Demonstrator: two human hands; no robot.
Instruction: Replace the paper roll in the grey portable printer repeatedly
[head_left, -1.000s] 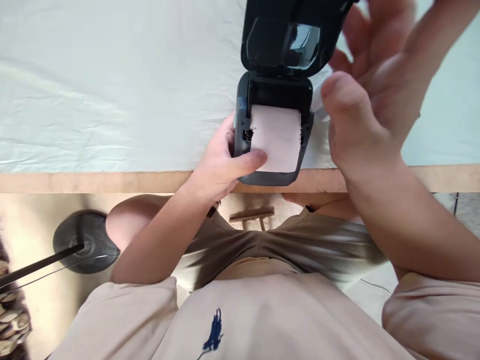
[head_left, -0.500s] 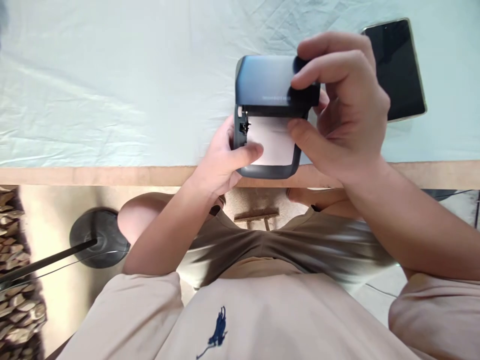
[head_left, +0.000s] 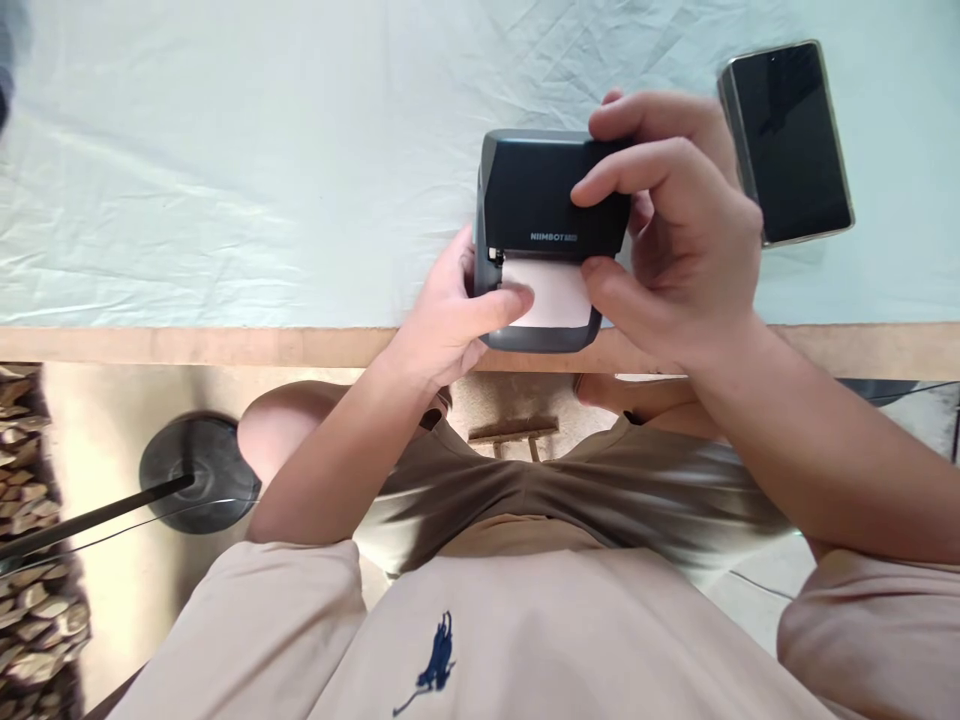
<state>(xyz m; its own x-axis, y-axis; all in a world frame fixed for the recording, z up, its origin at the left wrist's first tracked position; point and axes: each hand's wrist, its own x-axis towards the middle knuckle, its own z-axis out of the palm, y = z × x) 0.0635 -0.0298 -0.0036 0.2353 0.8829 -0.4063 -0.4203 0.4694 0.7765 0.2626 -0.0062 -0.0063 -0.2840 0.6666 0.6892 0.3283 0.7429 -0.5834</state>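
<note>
A dark label printer (head_left: 544, 180) marked NIIMBOT is held over the table's near edge. Its lid is partly raised, and white label paper (head_left: 551, 292) shows in the gap below it. My left hand (head_left: 465, 310) grips the printer's left side, with the thumb lying on the paper. My right hand (head_left: 675, 220) holds the lid at its right side, fingers on top and thumb at the lid's lower edge. The fingers behind the printer are partly hidden.
A black phone (head_left: 791, 145) in a clear case lies at the right on the cloth-covered table (head_left: 225, 180). The table's wooden edge (head_left: 187, 347) runs across the view. Below left are a round black stand base (head_left: 199, 475) and stacked firewood (head_left: 37, 620).
The printer's lid has come down toward the body with my right hand, and the gap over the paper is narrower. My left hand keeps its grip.
</note>
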